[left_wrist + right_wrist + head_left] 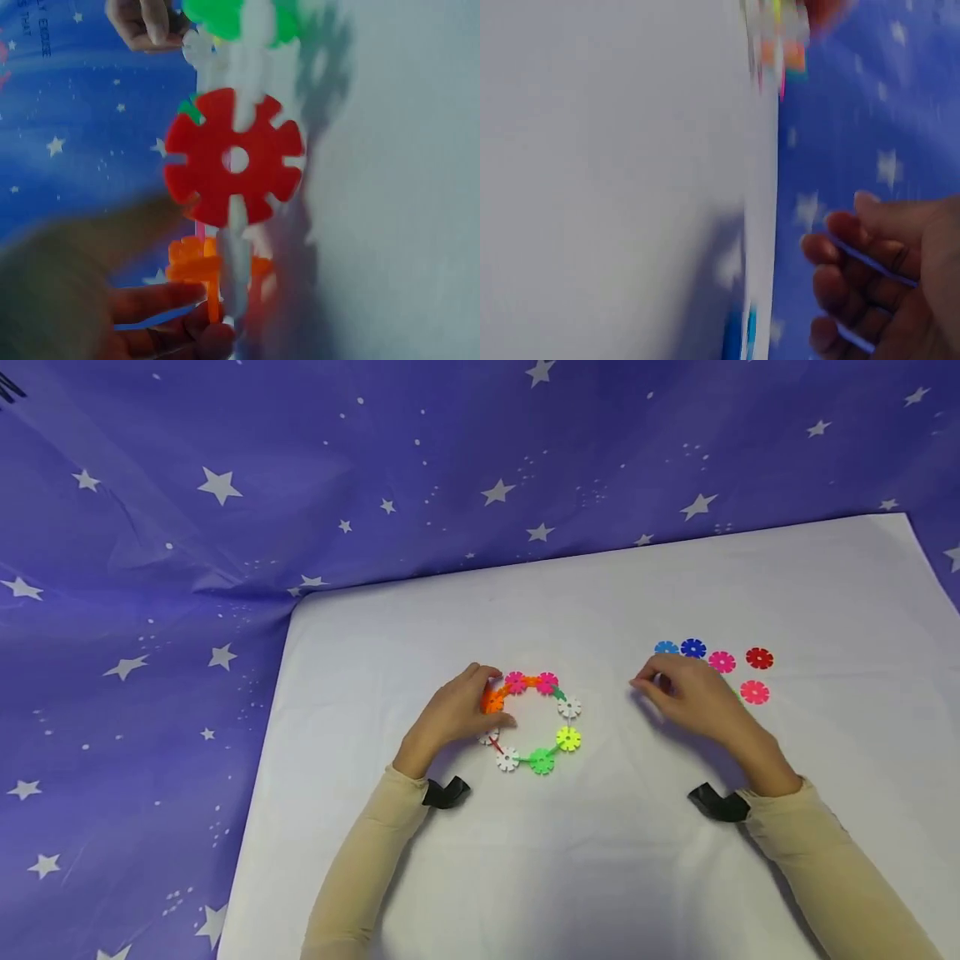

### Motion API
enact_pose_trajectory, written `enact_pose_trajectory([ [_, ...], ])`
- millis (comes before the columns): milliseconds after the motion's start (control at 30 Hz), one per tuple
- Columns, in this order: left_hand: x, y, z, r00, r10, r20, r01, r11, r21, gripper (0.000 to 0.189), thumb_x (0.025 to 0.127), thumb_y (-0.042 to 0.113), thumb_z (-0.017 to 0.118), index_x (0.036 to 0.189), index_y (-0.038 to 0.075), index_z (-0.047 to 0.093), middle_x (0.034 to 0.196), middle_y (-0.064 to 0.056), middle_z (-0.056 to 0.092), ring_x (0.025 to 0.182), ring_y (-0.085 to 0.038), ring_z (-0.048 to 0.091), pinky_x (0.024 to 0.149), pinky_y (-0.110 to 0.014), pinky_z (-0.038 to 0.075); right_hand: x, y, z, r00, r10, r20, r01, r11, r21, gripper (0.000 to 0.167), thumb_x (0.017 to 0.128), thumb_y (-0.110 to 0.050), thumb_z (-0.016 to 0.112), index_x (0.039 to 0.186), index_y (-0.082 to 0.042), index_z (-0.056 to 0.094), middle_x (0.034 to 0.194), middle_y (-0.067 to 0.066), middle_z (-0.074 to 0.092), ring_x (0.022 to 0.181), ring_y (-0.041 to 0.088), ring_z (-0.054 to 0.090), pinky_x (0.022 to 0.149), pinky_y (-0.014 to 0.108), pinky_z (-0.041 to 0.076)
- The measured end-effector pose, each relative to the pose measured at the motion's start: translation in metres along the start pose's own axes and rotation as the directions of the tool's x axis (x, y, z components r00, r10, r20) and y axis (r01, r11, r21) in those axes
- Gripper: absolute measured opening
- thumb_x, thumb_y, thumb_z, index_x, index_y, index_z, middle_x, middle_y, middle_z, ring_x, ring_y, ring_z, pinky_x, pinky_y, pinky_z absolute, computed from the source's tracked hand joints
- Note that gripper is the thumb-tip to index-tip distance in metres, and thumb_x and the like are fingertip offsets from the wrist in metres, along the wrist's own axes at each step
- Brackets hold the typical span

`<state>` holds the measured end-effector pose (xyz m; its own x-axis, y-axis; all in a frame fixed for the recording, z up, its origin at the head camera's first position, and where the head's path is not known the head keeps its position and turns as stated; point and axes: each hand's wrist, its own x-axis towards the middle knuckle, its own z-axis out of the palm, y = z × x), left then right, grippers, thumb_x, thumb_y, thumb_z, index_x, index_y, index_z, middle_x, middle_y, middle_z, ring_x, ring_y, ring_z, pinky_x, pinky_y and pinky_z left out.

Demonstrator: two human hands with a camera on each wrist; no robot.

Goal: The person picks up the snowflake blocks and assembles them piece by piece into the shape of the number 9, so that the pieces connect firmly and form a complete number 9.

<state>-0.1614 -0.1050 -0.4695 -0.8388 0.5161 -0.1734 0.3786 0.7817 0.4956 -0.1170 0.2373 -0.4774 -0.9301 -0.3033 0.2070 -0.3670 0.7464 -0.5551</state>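
Note:
A ring of linked notched plastic discs (pixel 542 761) in white, green, yellow, pink, orange and red lies on the white cloth. My left hand (pixel 455 708) curves round its left side, the thumb reaching over the inside. In the left wrist view, a red disc (pixel 214 161) stands on edge between white ones, and the fingertips (pixel 215 339) touch an orange disc (pixel 195 266); the thumb is blurred. My right hand (pixel 693 693) hovers right of the ring, fingers loosely curled, nothing visible between thumb and forefinger in the right wrist view. It partly covers some loose discs.
Loose discs lie beyond and beside the right hand: blue (pixel 693 648), pink (pixel 722 662), red (pixel 759 658) and rose (pixel 754 692). A purple star-patterned sheet (pixel 420 468) borders the white tablecloth (pixel 570 860) at the back and left. Black straps (pixel 720 803) hang at both wrists.

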Motion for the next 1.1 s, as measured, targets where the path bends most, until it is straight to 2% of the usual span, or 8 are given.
enact_pose_trajectory([
  [100, 0.003, -0.002, 0.003, 0.995, 0.079, 0.053, -0.078, 0.997, -0.026, 0.056, 0.086, 0.024, 0.077, 0.134, 0.008, 0.054, 0.116, -0.005, 0.056, 0.098, -0.02, 0.054, 0.093, -0.035, 0.047, -0.002, 0.029, -0.021, 0.999, 0.035, -0.019, -0.035, 0.999, -0.017, 0.007, 0.085, -0.005, 0.075, 0.091, -0.007, 0.07, 0.076, 0.001, 0.064, 0.066, 0.01, 0.049, 0.058, 0.021, 0.041],
  [200, 0.01, -0.007, 0.003, 0.982, 0.188, 0.034, -0.184, 0.979, -0.087, 0.053, 0.086, 0.017, 0.076, 0.134, 0.006, 0.055, 0.121, -0.007, 0.058, 0.107, -0.021, 0.054, 0.101, -0.037, 0.044, -0.003, 0.05, -0.032, 0.995, 0.1, 0.006, -0.099, 0.994, -0.039, 0.014, 0.085, -0.006, 0.074, 0.099, -0.004, 0.069, 0.083, 0.005, 0.065, 0.071, 0.015, 0.051, 0.062, 0.023, 0.042],
  [333, 0.012, -0.006, 0.003, 0.987, 0.159, 0.002, -0.158, 0.984, -0.087, 0.054, 0.084, 0.023, 0.078, 0.132, 0.006, 0.059, 0.119, -0.009, 0.058, 0.108, -0.023, 0.054, 0.1, -0.038, 0.045, -0.001, 0.064, -0.038, 0.981, 0.18, 0.073, -0.173, 0.981, -0.09, 0.026, 0.087, -0.011, 0.074, 0.11, -0.002, 0.066, 0.094, 0.011, 0.063, 0.082, 0.024, 0.054, 0.074, 0.038, 0.048],
  [467, 0.016, -0.003, 0.007, 0.987, 0.158, -0.031, -0.159, 0.987, -0.033, 0.044, 0.085, 0.022, 0.078, 0.124, 0.006, 0.064, 0.108, -0.007, 0.06, 0.1, -0.022, 0.054, 0.093, -0.037, 0.047, 0.009, 0.068, -0.039, 0.969, 0.194, 0.152, -0.175, 0.976, -0.132, 0.037, 0.088, -0.018, 0.074, 0.12, -0.001, 0.063, 0.104, 0.016, 0.059, 0.092, 0.03, 0.055, 0.087, 0.053, 0.048],
  [600, 0.027, 0.002, 0.014, 0.971, 0.231, -0.059, -0.233, 0.972, -0.025, 0.043, 0.086, 0.026, 0.077, 0.124, 0.009, 0.065, 0.109, -0.004, 0.064, 0.101, -0.021, 0.054, 0.095, -0.036, 0.044, 0.019, 0.069, -0.039, 0.962, 0.179, 0.208, -0.147, 0.976, -0.158, 0.042, 0.088, -0.019, 0.073, 0.124, -0.001, 0.061, 0.107, 0.018, 0.057, 0.098, 0.033, 0.055, 0.093, 0.056, 0.046],
  [700, 0.029, 0.0, 0.017, 0.972, 0.224, -0.078, -0.225, 0.974, -0.014, 0.049, 0.084, 0.033, 0.078, 0.125, 0.01, 0.065, 0.109, -0.003, 0.065, 0.101, -0.021, 0.054, 0.094, -0.038, 0.041, 0.026, 0.067, -0.034, 0.953, 0.186, 0.238, -0.148, 0.974, -0.169, 0.04, 0.088, -0.018, 0.073, 0.122, 0.0, 0.061, 0.107, 0.018, 0.056, 0.1, 0.034, 0.055, 0.094, 0.057, 0.045],
  [900, 0.031, -0.004, 0.018, 0.972, 0.21, -0.107, -0.212, 0.977, 0.001, 0.042, 0.083, 0.036, 0.078, 0.117, 0.011, 0.07, 0.104, -0.003, 0.064, 0.093, -0.02, 0.051, 0.087, -0.038, 0.037, 0.03, 0.064, -0.03, 0.951, 0.209, 0.23, -0.171, 0.97, -0.173, 0.032, 0.088, -0.014, 0.073, 0.109, 0.005, 0.058, 0.105, 0.02, 0.055, 0.097, 0.035, 0.054, 0.091, 0.056, 0.046],
  [1100, 0.035, -0.007, 0.019, 0.968, 0.239, -0.082, -0.241, 0.97, -0.024, 0.041, 0.085, 0.036, 0.077, 0.119, 0.014, 0.071, 0.104, 0.0, 0.065, 0.093, -0.017, 0.051, 0.087, -0.035, 0.036, 0.032, 0.046, -0.026, 0.969, 0.15, 0.195, -0.122, 0.982, -0.146, 0.019, 0.091, -0.014, 0.069, 0.099, -0.001, 0.057, 0.083, 0.01, 0.059, 0.071, 0.023, 0.052, 0.065, 0.038, 0.045],
])
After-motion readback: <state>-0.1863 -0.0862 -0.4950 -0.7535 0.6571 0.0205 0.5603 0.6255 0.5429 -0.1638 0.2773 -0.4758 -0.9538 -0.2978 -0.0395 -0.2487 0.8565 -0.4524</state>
